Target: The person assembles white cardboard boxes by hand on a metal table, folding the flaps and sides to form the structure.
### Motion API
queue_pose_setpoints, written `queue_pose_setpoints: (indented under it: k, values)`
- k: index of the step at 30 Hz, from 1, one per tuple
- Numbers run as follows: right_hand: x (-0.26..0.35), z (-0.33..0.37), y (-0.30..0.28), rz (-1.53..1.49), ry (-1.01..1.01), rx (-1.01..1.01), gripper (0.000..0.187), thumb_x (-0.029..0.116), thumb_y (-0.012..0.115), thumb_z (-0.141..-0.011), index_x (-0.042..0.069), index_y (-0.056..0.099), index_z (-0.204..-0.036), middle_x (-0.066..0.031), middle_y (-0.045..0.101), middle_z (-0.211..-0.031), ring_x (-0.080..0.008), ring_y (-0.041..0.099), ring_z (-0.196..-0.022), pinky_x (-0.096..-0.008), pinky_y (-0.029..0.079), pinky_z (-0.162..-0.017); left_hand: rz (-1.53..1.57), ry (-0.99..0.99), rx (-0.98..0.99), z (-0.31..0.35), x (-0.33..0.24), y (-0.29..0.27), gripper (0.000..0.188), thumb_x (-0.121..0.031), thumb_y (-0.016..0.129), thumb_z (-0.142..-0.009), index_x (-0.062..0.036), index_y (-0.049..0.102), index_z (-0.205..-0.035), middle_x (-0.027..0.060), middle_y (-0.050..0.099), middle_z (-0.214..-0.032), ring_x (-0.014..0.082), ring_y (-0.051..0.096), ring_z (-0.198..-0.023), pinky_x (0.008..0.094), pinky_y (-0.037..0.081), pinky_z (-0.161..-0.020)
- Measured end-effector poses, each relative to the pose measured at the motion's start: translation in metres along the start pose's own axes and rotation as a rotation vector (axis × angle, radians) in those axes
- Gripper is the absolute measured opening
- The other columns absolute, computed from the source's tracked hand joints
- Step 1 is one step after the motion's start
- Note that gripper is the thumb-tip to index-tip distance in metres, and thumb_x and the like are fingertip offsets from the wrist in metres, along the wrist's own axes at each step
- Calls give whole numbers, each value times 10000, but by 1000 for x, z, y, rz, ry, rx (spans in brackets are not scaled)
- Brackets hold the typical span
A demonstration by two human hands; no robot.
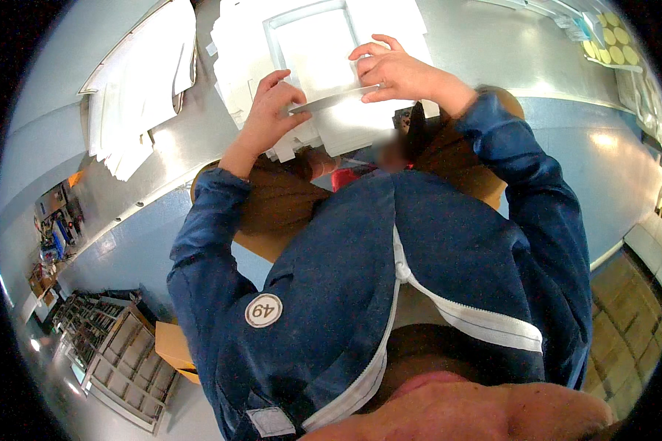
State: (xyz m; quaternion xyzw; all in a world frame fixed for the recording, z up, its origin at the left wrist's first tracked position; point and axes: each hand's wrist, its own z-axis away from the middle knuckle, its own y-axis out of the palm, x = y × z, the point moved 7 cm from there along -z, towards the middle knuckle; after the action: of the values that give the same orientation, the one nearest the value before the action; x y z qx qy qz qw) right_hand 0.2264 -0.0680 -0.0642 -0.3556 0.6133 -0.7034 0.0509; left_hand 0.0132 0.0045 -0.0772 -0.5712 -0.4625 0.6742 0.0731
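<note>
A white folding carton [312, 48], partly raised into a tray shape, lies on the metal table in front of me. Its near flap [335, 99] stands tilted up between my hands. My left hand [273, 110] pinches the left end of this flap between thumb and fingers. At the flap's right end, my right hand [397, 72] grips the edge, thumb on the near side and fingers curled over the carton. More flat white card blanks [353, 132] lie under the carton. Glare washes out much of its inside.
A stack of white card sheets [136, 92] lies on the metal table [485, 44] to the left. Clear packaging with yellow rounds [614, 40] is at the far right. A metal rack [129, 353] and a brown cardboard box [175, 349] stand on the floor at lower left.
</note>
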Motion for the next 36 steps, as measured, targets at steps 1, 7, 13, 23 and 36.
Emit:
queue_pose_setpoints:
  k: [1,7,13,23,36]
  values:
    - [1,1,-1,-7,1,8,290,376,743,-886,94,717,-822,8,647,-1015,-233,444,-1414,-579,151,-1226,2,14,26,1,1,1,216,-178,858,-768,-75,709,-887,16,669,-1041,362,448,-1347,490,392,-1106]
    - [-8,5,2,-179,35,-144,365,432,740,-888,81,718,-788,-37,678,-1152,-231,423,-1424,-565,156,-1223,20,-25,69,-2,3,-2,247,-191,852,-776,-44,724,-926,59,687,-1121,342,401,-1399,470,388,-1113]
    - [-20,1,5,-189,132,-31,421,459,701,-908,43,737,-852,-93,660,-1306,-235,421,-1422,-541,175,-1217,-53,-27,193,-7,5,-3,397,-376,775,-861,1,739,-980,132,617,-1354,318,369,-1432,470,350,-1126]
    - [23,3,-20,4,237,-461,350,108,772,-794,110,716,-1139,-101,625,-1309,-285,538,-1283,-429,404,-1098,47,-209,52,-10,0,3,368,-332,689,-913,-109,727,-1203,133,515,-1477,331,369,-1446,501,279,-1183]
    - [52,-18,19,463,139,-162,176,247,696,-850,91,662,-926,-57,658,-919,-234,646,-953,-373,442,-909,-643,109,197,-8,-46,33,231,-271,711,-909,-88,656,-1039,126,656,-1138,338,612,-1125,479,391,-1109]
